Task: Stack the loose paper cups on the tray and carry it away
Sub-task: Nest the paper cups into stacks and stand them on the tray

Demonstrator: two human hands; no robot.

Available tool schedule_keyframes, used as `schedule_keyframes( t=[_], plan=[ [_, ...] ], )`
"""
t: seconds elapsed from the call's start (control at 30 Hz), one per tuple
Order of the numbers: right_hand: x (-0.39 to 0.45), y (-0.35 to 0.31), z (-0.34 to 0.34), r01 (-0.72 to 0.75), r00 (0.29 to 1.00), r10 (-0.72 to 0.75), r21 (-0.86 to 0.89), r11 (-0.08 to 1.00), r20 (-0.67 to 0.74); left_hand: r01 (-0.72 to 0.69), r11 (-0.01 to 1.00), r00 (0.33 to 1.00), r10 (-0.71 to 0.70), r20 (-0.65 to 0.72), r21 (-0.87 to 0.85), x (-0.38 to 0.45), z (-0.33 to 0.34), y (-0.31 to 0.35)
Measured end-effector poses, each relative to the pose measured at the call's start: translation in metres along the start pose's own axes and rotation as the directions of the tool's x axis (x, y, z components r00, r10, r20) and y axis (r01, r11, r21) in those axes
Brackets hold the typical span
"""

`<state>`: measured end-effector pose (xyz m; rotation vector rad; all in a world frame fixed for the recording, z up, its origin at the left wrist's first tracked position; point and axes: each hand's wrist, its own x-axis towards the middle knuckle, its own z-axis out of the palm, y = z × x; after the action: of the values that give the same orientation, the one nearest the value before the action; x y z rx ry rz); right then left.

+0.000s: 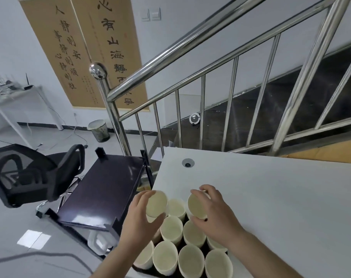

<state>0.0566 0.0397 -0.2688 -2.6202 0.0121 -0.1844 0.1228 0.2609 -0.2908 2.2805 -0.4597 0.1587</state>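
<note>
Left hand point(141, 212) grips one paper cup point(156, 203), right hand point(211, 211) grips another cup point(197, 206), both above the tray point(204, 250) cups.

A white desk point(271, 197) with a round cable hole point(188, 163) stands beside a steel stair railing point(170, 63), and a dark low table point(102, 189) sits just left of it. A black office chair point(30, 173) stands further left. Two calligraphy scrolls point(86, 53) hang on the wall above a waste bin point(99, 130), with a white side table point(20, 103) at far left.
</note>
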Motion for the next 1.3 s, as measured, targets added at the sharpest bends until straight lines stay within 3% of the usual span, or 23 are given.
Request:
schedule_keyframes(
  t=[0.37, 0.77, 1.3],
  plan=[
    [0.063, -0.021, 0.049, -0.143, 0.985, 0.147, -0.053, 0.988, 0.087, -0.059, 0.998, 0.976, 0.051, 0.213, 0.032, 0.070, -0.002, -0.054],
    [0.082, -0.023, 0.090, -0.270, 0.933, 0.288, -0.108, 0.957, 0.217, -0.133, 0.987, 0.872, 0.072, 0.484, 0.093, 0.096, 0.027, -0.083],
    [0.092, -0.019, 0.108, -0.300, 0.898, 0.366, -0.265, 0.916, 0.246, -0.244, 0.945, 0.829, 0.087, 0.553, 0.217, 0.098, 0.036, -0.092]
  ],
)
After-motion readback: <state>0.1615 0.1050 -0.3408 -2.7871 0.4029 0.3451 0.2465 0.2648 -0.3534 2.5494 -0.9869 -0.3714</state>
